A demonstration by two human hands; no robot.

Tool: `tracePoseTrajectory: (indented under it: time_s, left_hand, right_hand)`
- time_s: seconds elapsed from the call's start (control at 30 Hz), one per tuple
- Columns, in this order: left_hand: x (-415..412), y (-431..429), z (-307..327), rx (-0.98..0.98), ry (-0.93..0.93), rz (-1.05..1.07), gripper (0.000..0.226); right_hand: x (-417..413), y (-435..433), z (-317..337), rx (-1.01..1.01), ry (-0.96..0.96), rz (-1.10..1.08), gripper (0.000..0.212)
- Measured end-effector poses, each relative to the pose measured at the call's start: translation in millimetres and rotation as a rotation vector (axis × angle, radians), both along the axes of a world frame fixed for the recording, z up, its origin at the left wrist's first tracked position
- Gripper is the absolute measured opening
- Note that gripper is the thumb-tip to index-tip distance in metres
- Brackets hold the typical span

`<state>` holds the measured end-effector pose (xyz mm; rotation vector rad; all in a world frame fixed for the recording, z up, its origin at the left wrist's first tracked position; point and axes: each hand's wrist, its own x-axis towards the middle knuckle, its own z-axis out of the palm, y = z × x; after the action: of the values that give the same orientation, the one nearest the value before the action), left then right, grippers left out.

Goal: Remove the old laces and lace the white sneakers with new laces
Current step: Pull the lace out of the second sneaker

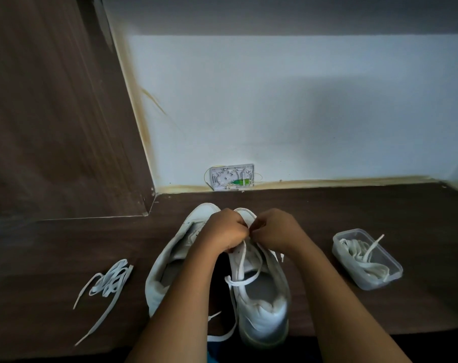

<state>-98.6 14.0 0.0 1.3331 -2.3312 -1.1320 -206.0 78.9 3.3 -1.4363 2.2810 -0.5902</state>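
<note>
Both grips are closed small. My left hand (222,229) and right hand (272,229) meet knuckle to knuckle over the front eyelets, fingers curled, each pinching the flat white lace (242,260) threaded in the right-side white leather sneaker (264,318). The fingertips are mostly hidden behind the knuckles, so I cannot tell which eyelet they are working. From the pinch the lace runs back over the tongue, crosses once above the shoe's opening, and its loose ends trail past the heel to the near edge of the dark wood-grain bench (353,210).

I judge this to be work on the rows nearest the toe, though I cannot tell if the lace is going in or coming out. To do it well I would keep the lace flat and untwisted, keep both ends equal in length, and draw slack through one row at a time rather than tugging from the ends. One hand should steady the shoe.

The second white sneaker (170,258) lies touching the first on its left, with no lace that I can see. Well left of it a loose white lace (110,279) lies in a tangle. To the right stands a clear plastic rectangular tub (387,280) holding more coiled white laces (359,247).

I can read no brand, label or writing on the shoes, tub or the small white wall box (232,177).
</note>
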Motion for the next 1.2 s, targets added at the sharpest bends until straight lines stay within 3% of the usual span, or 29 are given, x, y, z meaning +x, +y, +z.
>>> tracePoseTrajectory:
  time_s: [0.37, 0.57, 0.7, 0.73, 0.87, 1.2]
  left_hand:
    - [0, -13, -11, 0.08, 0.042, 0.059, 0.02]
    - [1, -4, -4, 0.059, 0.062, 0.017, 0.032]
    - [-3, 4, -2, -0.086, -0.039, -0.049, 0.02]
    - [-3, 4, -3, -0.105, -0.04, -0.043, 0.017]
    - [-2, 4, -4, -0.139, -0.013, 0.016, 0.023]
    - [-4, 4, -5, -0.156, -0.071, -0.03, 0.031]
  right_hand:
    - [-5, 3, 2, -0.083, -0.133, -0.058, 0.026]
    - [-5, 4, 7, -0.284, -0.4, -0.131, 0.022]
    - [-5, 3, 10, -0.298, -0.622, -0.123, 0.019]
    - [-7, 2, 8, -0.292, -0.558, -0.134, 0.018]
    - [-14, -1, -7, -0.079, 0.026, -0.1, 0.018]
    - [-5, -12, -20, 0.078, 0.09, -0.003, 0.018]
